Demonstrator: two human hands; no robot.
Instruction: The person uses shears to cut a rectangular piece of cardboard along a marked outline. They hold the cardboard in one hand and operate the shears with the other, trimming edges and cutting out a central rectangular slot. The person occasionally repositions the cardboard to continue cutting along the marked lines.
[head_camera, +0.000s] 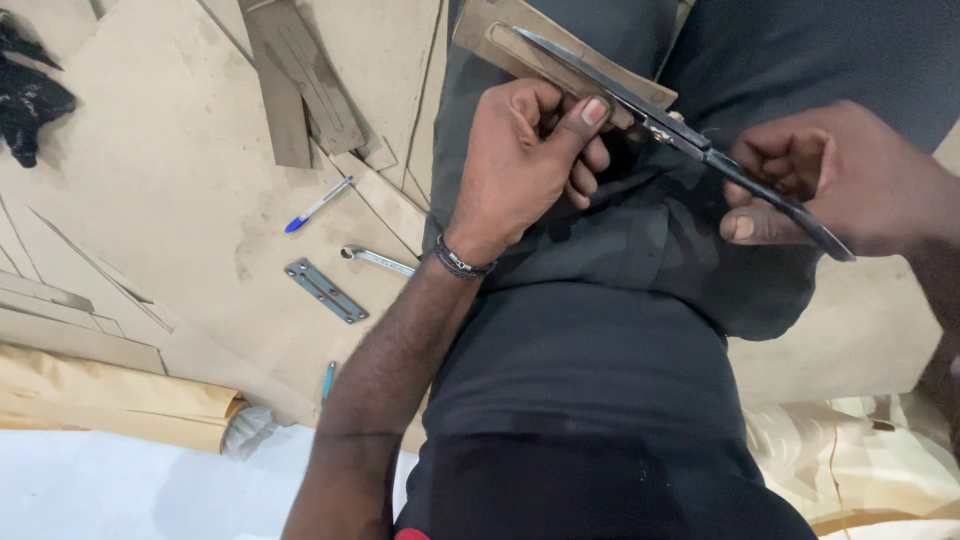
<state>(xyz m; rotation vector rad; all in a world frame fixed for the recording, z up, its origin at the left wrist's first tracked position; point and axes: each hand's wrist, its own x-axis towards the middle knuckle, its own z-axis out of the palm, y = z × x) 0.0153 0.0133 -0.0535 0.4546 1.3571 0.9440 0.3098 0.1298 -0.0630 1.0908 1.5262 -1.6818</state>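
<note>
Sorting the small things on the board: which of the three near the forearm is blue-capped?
The pen, white-barrelled with a blue end; the wrench and flat metal plate below it are bare metal.

Both hands — left hand (525, 160), right hand (835, 180) — grip large scissors (690, 135).

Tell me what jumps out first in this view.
At upper centre, the left hand pinches a brown cardboard strip while the right hand works large dark shears over the person's lap. On the cardboard floor to the left lie a blue pen and a metal hinge plate.
</note>
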